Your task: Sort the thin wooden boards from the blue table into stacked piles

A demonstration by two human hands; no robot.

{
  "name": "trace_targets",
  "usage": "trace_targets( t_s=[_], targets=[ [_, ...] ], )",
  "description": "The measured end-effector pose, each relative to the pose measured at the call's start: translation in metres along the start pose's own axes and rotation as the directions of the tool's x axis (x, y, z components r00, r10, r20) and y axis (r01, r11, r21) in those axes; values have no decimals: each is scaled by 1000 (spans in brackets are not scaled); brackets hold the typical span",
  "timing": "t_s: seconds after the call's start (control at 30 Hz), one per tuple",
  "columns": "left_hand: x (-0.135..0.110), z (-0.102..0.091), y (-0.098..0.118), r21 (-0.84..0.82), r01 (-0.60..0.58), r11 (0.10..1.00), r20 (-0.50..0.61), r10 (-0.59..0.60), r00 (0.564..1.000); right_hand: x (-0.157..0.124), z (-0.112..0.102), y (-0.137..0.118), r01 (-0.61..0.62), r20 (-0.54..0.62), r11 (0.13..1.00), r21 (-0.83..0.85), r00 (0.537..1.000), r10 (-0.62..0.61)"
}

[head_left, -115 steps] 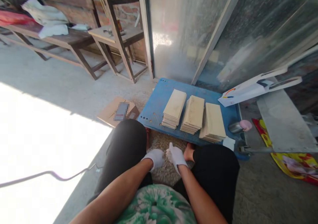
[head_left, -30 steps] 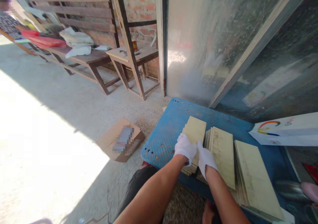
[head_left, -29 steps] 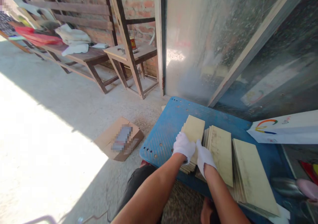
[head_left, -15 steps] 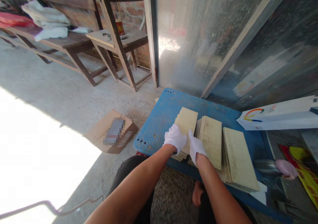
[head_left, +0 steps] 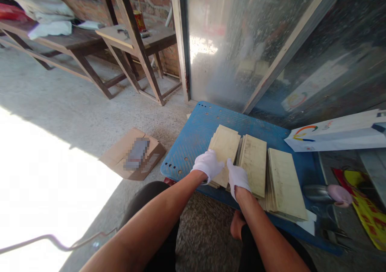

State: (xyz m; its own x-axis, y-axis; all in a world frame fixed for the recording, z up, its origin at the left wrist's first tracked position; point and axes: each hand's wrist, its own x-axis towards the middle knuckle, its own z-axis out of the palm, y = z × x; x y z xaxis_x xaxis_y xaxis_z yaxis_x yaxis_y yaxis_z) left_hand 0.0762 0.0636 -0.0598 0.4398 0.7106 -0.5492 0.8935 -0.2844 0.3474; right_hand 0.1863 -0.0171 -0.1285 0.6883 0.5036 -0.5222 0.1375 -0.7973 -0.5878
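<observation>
Three stacks of thin pale wooden boards lie side by side on a blue plastic table. My left hand (head_left: 208,164), in a white glove, grips the left edge of the left stack of boards (head_left: 224,145). On that stack's right side, my gloved right hand (head_left: 238,177) presses with its thumb along the edge; its other fingers are mostly hidden. The top boards of this stack sit slightly out of line. Close beside my right hand is the middle stack (head_left: 253,163), with dark smudges on its top board. Farther right lies the right stack (head_left: 286,183), leaning a little.
The blue table (head_left: 193,133) stands against a glass-panelled door (head_left: 217,62). On its right are a white paper bag (head_left: 334,131) and a metal cup (head_left: 315,192). A cardboard box (head_left: 117,161) rests on the floor at left, near a wooden chair (head_left: 150,40) and bench (head_left: 60,40).
The view has shifted slightly, so the scene sits a little higher and farther left. Both hands stay at the left stack, a bit nearer to me along its sides.
</observation>
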Motion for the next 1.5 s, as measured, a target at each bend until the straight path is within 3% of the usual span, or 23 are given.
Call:
trace_targets(
  t_s=[0.07, 0.17, 0.27, 0.4, 0.53, 0.77, 0.87, 0.93, 1.0, 1.03, 1.1, 1.17, 1.27, 1.37, 1.5],
  targets=[
    [0, -1, 1, 14, 10, 1000, -8, -10, 1000, -5, -5, -8, -44, -10, 996, -76, 999, 43],
    [2, -3, 2, 27, 2, 1000, -4, -2, 1000, -12, -12, -18, -47, 23, 999, -4, 999, 47],
    [2, -5, 2, 27, -13, 1000, 2, 13, 1000, -17, -13, -23, -105, 130, 955, 279, 989, 71],
    [3, -11, 0, -11, -10, 1000, 23, 11, 1000, -16, -9, -18, -202, 279, 765, 612, 960, 30],
    [8, -19, -5, -89, -20, 996, 3, 21, 1000, -15, -8, -11, -186, 305, 747, 638, 952, -24],
    [12, -44, -22, -358, -1, 934, -186, -70, 980, -40, -19, -19, -158, 393, 751, 641, 908, -144],
    [6, -53, -29, -632, -85, 770, -222, -74, 972, -43, -22, -17, -130, 410, 760, 636, 892, -191],
    [4, -55, -32, -835, -161, 526, -181, 15, 983, -43, -23, -14, -76, 399, 803, 592, 893, -210],
    [3, -53, -34, -955, -153, 255, -127, 116, 985, -41, -24, -11, -16, 399, 847, 531, 887, -234],
    [3, -52, -34, -979, -130, 159, -108, 139, 984, -41, -24, -10, 8, 414, 865, 501, 876, -248],
    [2, -50, -35, -993, -96, 66, -86, 134, 987, -40, -27, -12, 50, 459, 901, 432, 847, -267],
    [-2, -48, -33, -994, -81, 80, -70, 131, 989, -39, -33, -17, 125, 468, 926, 356, 834, -292],
    [-9, -48, -27, -983, -43, 178, -13, 167, 986, -35, -48, -28, 247, 325, 919, 308, 881, -345],
    [-14, -47, -20, -967, -30, 254, 18, 184, 983, -32, -66, -39, 242, 182, 904, 352, 930, -320],
    [-14, -45, -16, -955, -39, 294, 25, 213, 977, -37, -83, -47, 283, 78, 907, 313, 944, -321]
  ],
)
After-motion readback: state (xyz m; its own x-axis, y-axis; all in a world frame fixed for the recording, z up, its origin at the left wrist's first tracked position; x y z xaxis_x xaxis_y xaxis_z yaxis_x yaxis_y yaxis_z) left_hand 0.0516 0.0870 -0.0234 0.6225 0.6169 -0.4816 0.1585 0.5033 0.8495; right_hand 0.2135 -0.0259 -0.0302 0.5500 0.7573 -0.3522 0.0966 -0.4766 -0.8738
